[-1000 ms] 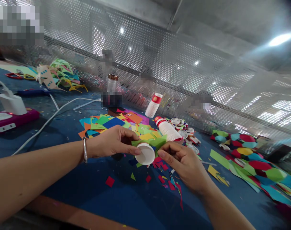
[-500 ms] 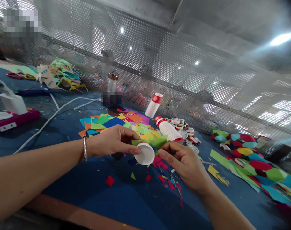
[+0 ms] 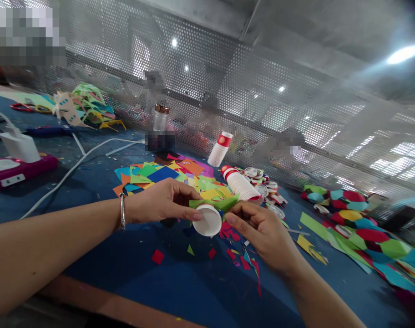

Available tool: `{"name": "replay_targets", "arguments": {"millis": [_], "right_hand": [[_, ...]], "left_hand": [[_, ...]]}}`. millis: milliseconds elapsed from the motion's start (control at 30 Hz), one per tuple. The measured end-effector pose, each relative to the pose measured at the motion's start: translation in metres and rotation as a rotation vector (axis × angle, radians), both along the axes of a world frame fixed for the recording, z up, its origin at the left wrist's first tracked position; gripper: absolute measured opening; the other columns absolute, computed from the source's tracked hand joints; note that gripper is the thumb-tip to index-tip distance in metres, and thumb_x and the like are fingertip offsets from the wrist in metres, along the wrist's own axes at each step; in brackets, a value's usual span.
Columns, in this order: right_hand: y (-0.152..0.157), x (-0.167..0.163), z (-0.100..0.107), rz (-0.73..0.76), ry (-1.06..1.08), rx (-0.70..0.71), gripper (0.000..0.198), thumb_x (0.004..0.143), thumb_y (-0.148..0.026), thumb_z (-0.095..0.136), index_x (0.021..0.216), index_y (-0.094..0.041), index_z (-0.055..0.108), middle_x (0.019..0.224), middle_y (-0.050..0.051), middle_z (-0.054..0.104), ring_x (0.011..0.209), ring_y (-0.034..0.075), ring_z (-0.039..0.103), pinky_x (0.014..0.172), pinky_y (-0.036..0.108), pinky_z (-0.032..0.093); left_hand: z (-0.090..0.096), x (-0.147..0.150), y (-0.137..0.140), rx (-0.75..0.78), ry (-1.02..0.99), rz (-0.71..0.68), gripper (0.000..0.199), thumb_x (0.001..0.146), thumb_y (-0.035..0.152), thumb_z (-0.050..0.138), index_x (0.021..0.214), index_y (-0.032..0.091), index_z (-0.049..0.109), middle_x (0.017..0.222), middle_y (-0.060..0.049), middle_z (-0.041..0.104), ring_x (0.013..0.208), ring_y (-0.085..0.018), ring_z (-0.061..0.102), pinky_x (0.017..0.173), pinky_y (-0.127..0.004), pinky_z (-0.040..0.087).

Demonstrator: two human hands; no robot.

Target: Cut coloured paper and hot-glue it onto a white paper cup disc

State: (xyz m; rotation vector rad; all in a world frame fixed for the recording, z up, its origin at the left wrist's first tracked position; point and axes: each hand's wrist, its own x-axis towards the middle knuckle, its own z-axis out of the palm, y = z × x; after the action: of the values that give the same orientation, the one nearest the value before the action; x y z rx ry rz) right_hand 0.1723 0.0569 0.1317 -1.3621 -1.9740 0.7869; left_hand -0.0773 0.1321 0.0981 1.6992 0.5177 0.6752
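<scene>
My left hand (image 3: 175,200), with a silver bangle on the wrist, pinches a white round paper cup (image 3: 209,221), its thumb on the near round face. A strip of green paper (image 3: 224,201) lies along the cup's upper side, and its left end is by my left fingers. My right hand (image 3: 262,232) is closed at the right end of that green paper, thumb and forefinger together. How far the cup reaches behind its round face is hidden. Below and behind the hands lie small red paper scraps (image 3: 233,232).
Coloured paper pieces (image 3: 163,175) are heaped behind my hands. Stacked paper cups (image 3: 240,184) lie beside cut cup rings (image 3: 270,193); another cup stack (image 3: 220,149) stands behind. Multicoloured paper shapes (image 3: 367,234) are at right. A purple power strip (image 3: 30,171) with white cable sits left.
The cup and green paper have shifted very slightly to the right with my left hand. Both hands keep the same grip.
</scene>
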Motion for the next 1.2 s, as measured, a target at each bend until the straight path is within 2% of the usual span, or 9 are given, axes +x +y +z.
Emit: {"name": "replay_targets", "arguments": {"millis": [200,567,767,967,1200], "right_hand": [[0.0006,0.0007,-0.0009,0.006,0.010,0.007,0.032,0.096,-0.046,0.061,0.078,-0.020,0.060,0.066,-0.005,0.044,0.058,0.010,0.035,0.050,0.026,0.027],[0.0018,-0.0001,-0.0030,0.008,0.012,0.011,0.031,0.097,-0.046,0.061,0.080,-0.021,0.062,0.067,-0.005,0.046,0.059,0.011,0.035,0.051,0.027,0.027],[0.0025,0.0003,-0.0043,0.001,0.017,-0.008,0.033,0.096,-0.048,0.061,0.079,-0.020,0.061,0.068,-0.004,0.046,0.060,0.011,0.036,0.053,0.027,0.029],[0.0032,0.0007,-0.0057,0.009,0.009,-0.010,0.034,0.096,-0.049,0.060,0.079,-0.020,0.060,0.070,-0.004,0.047,0.062,0.012,0.037,0.054,0.028,0.031],[0.0014,0.0016,-0.0019,0.011,0.026,-0.003,0.033,0.096,-0.047,0.061,0.077,-0.020,0.060,0.066,-0.005,0.043,0.059,0.010,0.035,0.052,0.027,0.027]], "left_hand": [[-0.0016,0.0004,0.0006,0.011,-0.007,0.005,0.033,0.077,0.042,0.082,0.100,0.019,0.075,0.084,0.000,0.065,0.069,-0.009,0.049,0.060,-0.023,0.033],[0.0007,0.0015,-0.0004,-0.021,-0.017,-0.002,0.027,0.077,0.036,0.082,0.097,0.019,0.075,0.084,0.000,0.067,0.071,-0.010,0.052,0.062,-0.023,0.035],[-0.0001,0.0014,-0.0006,0.008,0.026,0.001,0.036,0.076,0.043,0.082,0.100,0.018,0.074,0.085,-0.001,0.067,0.070,-0.010,0.051,0.059,-0.023,0.032],[0.0003,0.0007,-0.0016,0.013,0.032,-0.002,0.034,0.077,0.045,0.082,0.096,0.018,0.074,0.079,0.001,0.064,0.065,-0.009,0.048,0.057,-0.023,0.031],[0.0011,0.0007,-0.0010,-0.024,-0.011,0.007,0.031,0.077,0.038,0.082,0.100,0.019,0.075,0.087,-0.001,0.069,0.073,-0.011,0.055,0.063,-0.024,0.036]]}}
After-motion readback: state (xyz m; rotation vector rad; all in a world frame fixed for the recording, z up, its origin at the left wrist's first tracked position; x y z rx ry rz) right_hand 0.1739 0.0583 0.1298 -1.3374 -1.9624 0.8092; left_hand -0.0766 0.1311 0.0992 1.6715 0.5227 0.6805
